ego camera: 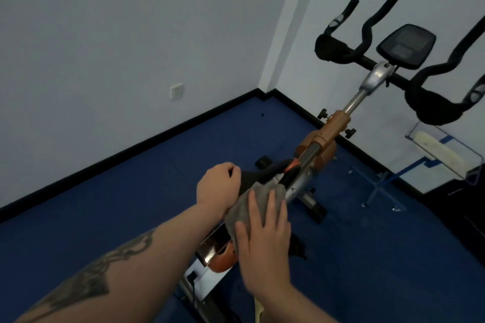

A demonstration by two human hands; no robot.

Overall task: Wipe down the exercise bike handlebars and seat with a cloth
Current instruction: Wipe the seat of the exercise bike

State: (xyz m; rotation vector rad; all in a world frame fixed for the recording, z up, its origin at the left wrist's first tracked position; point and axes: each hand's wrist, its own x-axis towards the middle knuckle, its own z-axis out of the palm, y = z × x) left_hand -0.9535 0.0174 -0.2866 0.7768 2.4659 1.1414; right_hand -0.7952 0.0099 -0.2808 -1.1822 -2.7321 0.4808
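A: Cloth (250, 208), grey, lies draped over the seat (258, 177) of the exercise bike, low centre of view.
B: Hands?
A: Right hand (263, 241) flat on the cloth, fingers straight. Left hand (216, 186) curled, gripping the seat's left edge. Handlebars (367, 42) well apart, untouched.

Two bare forearms come in from the bottom of the frame, with no sleeves, watch, rings or gloves showing on either. The left forearm (110, 273), running from the lower left toward the centre, carries a large dark tattoo (89, 280) along its upper side: a jagged, branching shape with solid inked patches and thinner curling lines toward the wrist. The left hand (216, 187) and the right hand (265, 241) are bare, with short nails.
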